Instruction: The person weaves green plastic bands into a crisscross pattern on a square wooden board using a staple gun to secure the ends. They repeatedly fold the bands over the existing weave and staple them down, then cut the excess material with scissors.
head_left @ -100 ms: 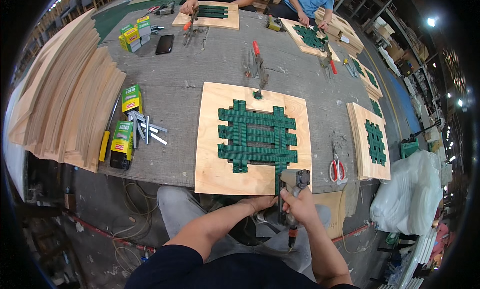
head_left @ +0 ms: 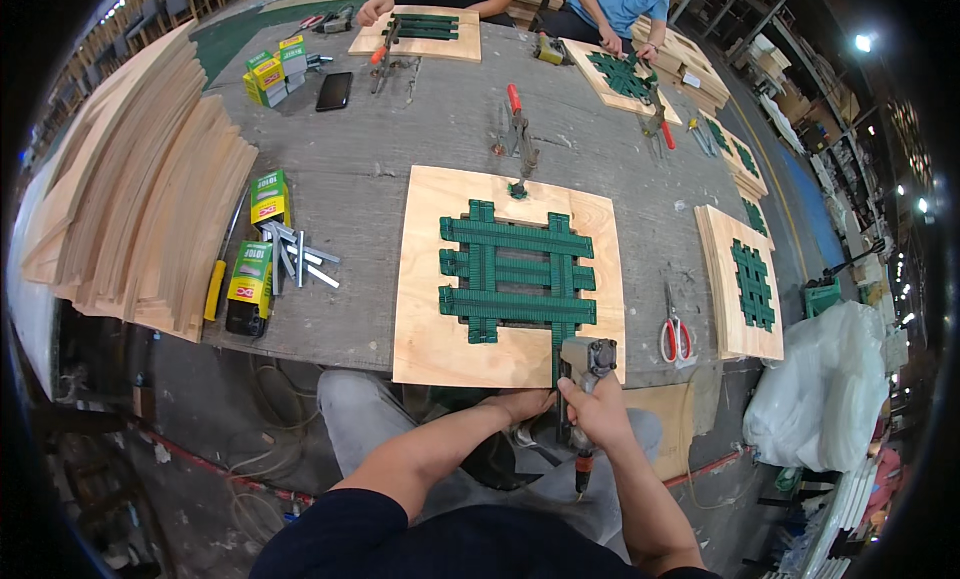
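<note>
A square plywood board [head_left: 430, 309] lies at the bench's near edge with green webbing straps [head_left: 515, 274] woven across it in a lattice. My right hand [head_left: 598, 411] grips a pneumatic staple gun [head_left: 584, 364] whose nose sits at the board's near edge, on the end of a vertical strap. My left hand [head_left: 522, 403] is just below the board's edge, pinching the hanging end of that strap. A red-handled toggle clamp [head_left: 520, 139] presses the board's far edge.
A stack of plywood sheets [head_left: 130, 189] fills the left. Staple boxes [head_left: 258, 241] and loose staple strips [head_left: 298, 251] lie beside it. Red scissors [head_left: 675, 331] and a finished board [head_left: 745, 284] lie on the right. Other people work on boards [head_left: 418, 29] at the far side.
</note>
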